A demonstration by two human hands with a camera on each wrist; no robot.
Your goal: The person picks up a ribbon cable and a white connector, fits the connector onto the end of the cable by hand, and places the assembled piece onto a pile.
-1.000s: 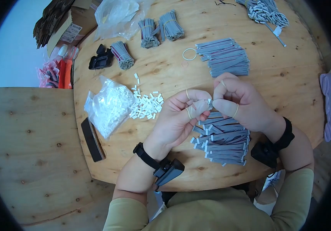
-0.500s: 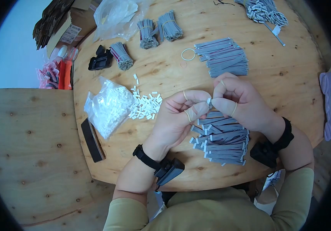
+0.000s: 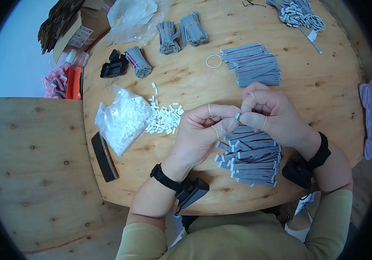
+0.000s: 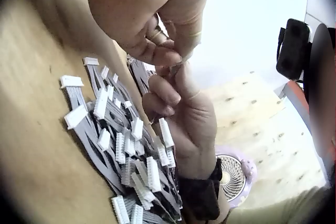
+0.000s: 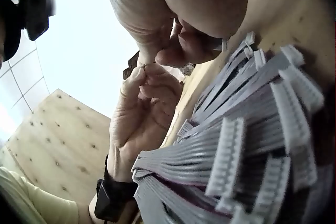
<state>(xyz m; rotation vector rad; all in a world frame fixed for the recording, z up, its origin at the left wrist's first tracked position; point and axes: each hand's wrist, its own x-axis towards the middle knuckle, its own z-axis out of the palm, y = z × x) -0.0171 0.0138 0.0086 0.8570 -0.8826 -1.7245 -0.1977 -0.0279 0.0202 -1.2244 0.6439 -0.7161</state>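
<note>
Fingertip to fingertip, both hands meet over the near cable pile. My left hand [image 3: 192,136] pinches a small white connector [image 3: 238,116] between thumb and index finger. The right hand [image 3: 277,113] pinches at the same spot from the other side, on what looks like a grey ribbon cable mostly hidden by its fingers. Pale finger cots cover the thumbs and index fingers. Below the hands lies a pile of grey ribbon cables [image 3: 255,162] with white connectors on their ends, seen close in the right wrist view as ridged housings [image 5: 226,155].
Loose white connectors [image 3: 164,119] lie beside a clear bag [image 3: 125,119] full of them. Beyond the hands are flat grey cables [image 3: 255,65], a rubber band [image 3: 213,61] and tied bundles [image 3: 193,29]. A dark block [image 3: 104,157] sits at the left edge; a purple fan [image 3: 369,119] stands right.
The left fingers have shifted slightly right, closer to the right fingertips, and the white connector has tilted a little between them. The right hand stays nearly in place.
</note>
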